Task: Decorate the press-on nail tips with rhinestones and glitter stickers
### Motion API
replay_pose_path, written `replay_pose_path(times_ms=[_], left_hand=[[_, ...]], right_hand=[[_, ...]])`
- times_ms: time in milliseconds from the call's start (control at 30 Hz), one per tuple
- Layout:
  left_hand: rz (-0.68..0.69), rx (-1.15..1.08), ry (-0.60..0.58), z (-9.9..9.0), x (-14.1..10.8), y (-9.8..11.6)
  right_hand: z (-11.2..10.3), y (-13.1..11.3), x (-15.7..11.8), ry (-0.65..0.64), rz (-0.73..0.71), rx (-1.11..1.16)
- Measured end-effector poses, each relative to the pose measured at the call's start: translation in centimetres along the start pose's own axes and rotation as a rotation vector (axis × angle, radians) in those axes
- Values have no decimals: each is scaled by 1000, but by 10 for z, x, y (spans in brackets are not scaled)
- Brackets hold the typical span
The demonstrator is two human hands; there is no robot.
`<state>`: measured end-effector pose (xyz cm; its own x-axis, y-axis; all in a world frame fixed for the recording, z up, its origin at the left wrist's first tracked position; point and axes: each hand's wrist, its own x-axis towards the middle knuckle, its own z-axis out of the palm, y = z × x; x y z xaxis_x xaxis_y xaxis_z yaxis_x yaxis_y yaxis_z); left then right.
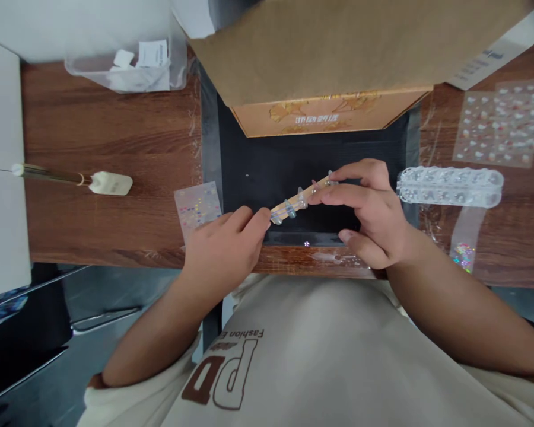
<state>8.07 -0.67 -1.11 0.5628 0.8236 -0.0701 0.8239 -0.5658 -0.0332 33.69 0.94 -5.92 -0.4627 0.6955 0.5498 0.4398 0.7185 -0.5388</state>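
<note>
A thin wooden stick with several clear, pale nail-shaped pieces along it is held at a slant above a black mat. My left hand is closed on the stick's lower left end. At the other end, my right hand has two fingers stretched over the stick and its pieces, touching near the tip, with the thumb apart below. A tiny flower-shaped bit lies at the mat's front edge. Whether the right fingertips hold a small piece cannot be made out.
Behind the mat stand a large cardboard box and an orange box. On the right are a clear compartment case, sticker sheets and a glitter packet. Leftward are a decorated sheet, a white bottle and a clear bin.
</note>
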Motion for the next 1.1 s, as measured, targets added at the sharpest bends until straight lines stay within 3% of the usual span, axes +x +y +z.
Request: replay_pose_path(times_ms=[667,1100], left_hand=[[-8,27,-35,-1,1,1],[29,31,39,-1,1,0]], right_hand=[[-1,-1,3,-87,19,-24],[1,-5,4,-129,31,-82]])
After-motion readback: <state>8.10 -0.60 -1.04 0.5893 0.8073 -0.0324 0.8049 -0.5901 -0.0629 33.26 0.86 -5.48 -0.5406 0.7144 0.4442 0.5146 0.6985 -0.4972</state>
